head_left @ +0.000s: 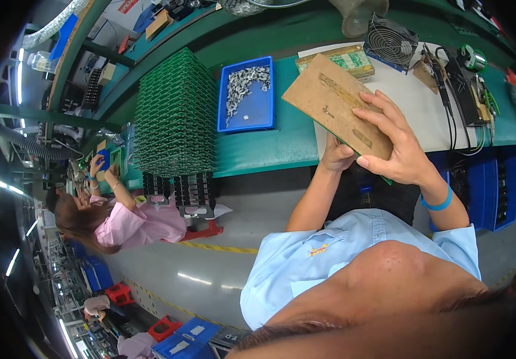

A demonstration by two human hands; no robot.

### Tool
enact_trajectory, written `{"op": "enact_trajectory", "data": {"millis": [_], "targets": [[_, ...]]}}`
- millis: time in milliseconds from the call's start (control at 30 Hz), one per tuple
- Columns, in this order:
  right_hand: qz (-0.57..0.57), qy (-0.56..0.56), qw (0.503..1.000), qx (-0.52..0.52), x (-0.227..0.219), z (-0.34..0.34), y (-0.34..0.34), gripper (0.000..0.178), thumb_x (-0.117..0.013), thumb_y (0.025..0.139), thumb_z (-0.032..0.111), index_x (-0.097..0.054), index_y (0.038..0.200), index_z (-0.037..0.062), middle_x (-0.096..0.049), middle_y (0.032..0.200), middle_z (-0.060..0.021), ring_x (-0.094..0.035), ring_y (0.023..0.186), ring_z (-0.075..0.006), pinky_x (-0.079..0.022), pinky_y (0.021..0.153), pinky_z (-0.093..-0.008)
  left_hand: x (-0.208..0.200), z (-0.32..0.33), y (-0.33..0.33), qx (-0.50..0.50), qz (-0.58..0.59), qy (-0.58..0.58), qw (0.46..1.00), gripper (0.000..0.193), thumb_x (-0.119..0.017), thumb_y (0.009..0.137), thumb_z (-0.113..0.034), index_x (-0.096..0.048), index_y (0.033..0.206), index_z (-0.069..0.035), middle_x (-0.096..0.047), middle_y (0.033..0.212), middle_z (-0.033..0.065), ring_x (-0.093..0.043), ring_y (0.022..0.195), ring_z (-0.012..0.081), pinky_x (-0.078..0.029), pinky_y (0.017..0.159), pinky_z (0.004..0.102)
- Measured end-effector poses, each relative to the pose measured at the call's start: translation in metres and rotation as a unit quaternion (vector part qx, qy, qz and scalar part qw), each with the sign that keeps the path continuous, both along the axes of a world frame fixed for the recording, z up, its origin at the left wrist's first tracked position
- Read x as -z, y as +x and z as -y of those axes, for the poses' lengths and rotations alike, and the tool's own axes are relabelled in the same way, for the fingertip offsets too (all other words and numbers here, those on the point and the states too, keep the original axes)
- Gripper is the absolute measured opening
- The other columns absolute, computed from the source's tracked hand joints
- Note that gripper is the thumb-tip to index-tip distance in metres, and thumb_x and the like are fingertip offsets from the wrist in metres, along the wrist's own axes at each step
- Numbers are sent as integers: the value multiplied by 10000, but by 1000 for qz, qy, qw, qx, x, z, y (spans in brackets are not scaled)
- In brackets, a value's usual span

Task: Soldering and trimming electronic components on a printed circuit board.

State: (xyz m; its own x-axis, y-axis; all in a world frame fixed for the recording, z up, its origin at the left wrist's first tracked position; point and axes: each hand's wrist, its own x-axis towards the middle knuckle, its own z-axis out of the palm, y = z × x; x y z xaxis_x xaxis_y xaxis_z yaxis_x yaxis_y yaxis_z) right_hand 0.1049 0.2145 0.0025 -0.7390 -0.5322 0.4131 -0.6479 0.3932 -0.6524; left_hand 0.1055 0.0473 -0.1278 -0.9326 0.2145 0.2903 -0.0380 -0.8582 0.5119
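Above the near edge of the bench I hold a flat brown fibreboard [328, 102], tilted, with worn dark patches on its face. A thin green edge, possibly of a circuit board, shows beneath it; the rest of that layer is hidden. My left hand [337, 157] grips the lower left edge from below, its fingers partly hidden behind the board. My right hand [400, 142] spreads its fingers over the brown face, with the thumb at the near edge. Just behind the board lies a wooden-framed holder with green circuit boards [353, 61] on a white sheet [449, 134].
A blue tray [221, 102] contains small silvery parts [245, 84]. Left of it rises a tall stack of green boards [174, 113]. A fan [391, 43], soldering iron [436, 69] and solder spool [472, 58] occupy the right back. A person in pink [141, 224] works at left.
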Motion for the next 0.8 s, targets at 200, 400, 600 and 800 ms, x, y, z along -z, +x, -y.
{"op": "enact_trajectory", "data": {"millis": [200,400,600,800], "targets": [[-30,-4,999,-19,1,-3,1,722,-824,791,380,-633,1415,72,-472,1588,-142,-344,1477,-421,-325,1212,-541,-7,0,4,-17,-5,-19,1000,1094,-928,675,-296,-350,1598,-198,-578,1501,66,-618,1314,287,-519,1129,497],[-47,-29,997,-49,-5,-9,0,750,-816,819,465,-626,1415,52,-470,1591,-135,-382,1419,-407,-351,1184,-544,-19,-3,5,-41,-10,-21,999,1043,-932,660,-184,-406,1560,-155,-625,1427,93,-659,1225,277,-545,1073,452],[-52,-39,996,-54,-3,-16,-4,828,-810,820,548,-599,1438,39,-495,1567,-129,-419,1357,-382,-379,1159,-525,-42,-4,4,-97,-26,-147,984,1065,-941,642,-146,-395,1556,-125,-623,1400,103,-633,1230,268,-503,1086,449],[-26,-78,994,-71,-9,-17,-2,909,-802,834,566,-512,1505,26,-518,1531,-158,-452,1346,-370,-402,1136,-504,-67,-3,1,-134,-56,-273,951,1149,-933,663,-181,-295,1615,-97,-501,1514,124,-521,1354,315,-426,1144,481]]}}
